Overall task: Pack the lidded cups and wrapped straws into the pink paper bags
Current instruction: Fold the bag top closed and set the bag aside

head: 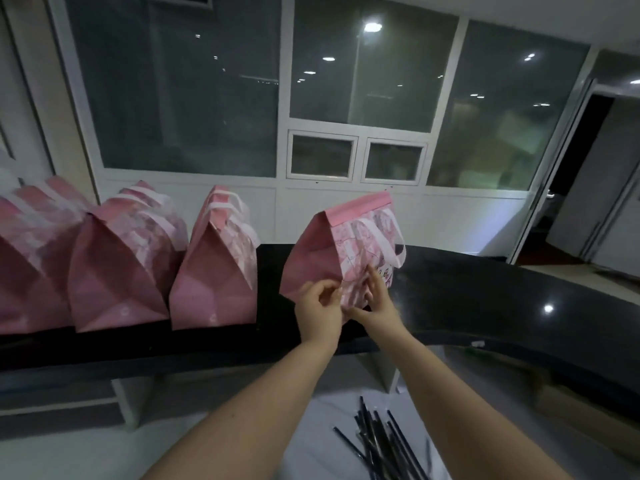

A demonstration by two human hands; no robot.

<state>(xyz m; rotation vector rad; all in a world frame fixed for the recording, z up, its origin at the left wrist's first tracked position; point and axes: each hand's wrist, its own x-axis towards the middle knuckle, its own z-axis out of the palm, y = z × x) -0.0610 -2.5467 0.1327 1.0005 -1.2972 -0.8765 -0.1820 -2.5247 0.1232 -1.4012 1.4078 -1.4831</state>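
Bag in hand: the fourth pink paper bag (322, 251) stood tilted at the right end of the row on the black counter (485, 299), its top folded over shut and its plain pink side turned toward the person.
Left hand: the left hand (317, 306) had its fingers curled, pinching the lower front edge of that bag where the plain side met the printed face.
Right hand: the right hand (375, 303) lay with its fingers straight and pointing up, pressed flat on the printed face, just beside the left hand and gripping nothing.
Print and writing: the face showed a pale pink blossom pattern and a few dark marks near its lower right corner, too blurred for me to read.
Handle: a white paper handle (388, 244) hung in a loop down the printed face.
Other bags: three other pink paper bags (214, 271) stood folded shut in a row to the left on the same counter, well apart from the hands.
Straws: a loose heap of black wrapped straws (381, 441) lay on the white surface (322, 445) below the counter, between the forearms.
Behind: dark windows (374, 71) mirrored the ceiling lights.
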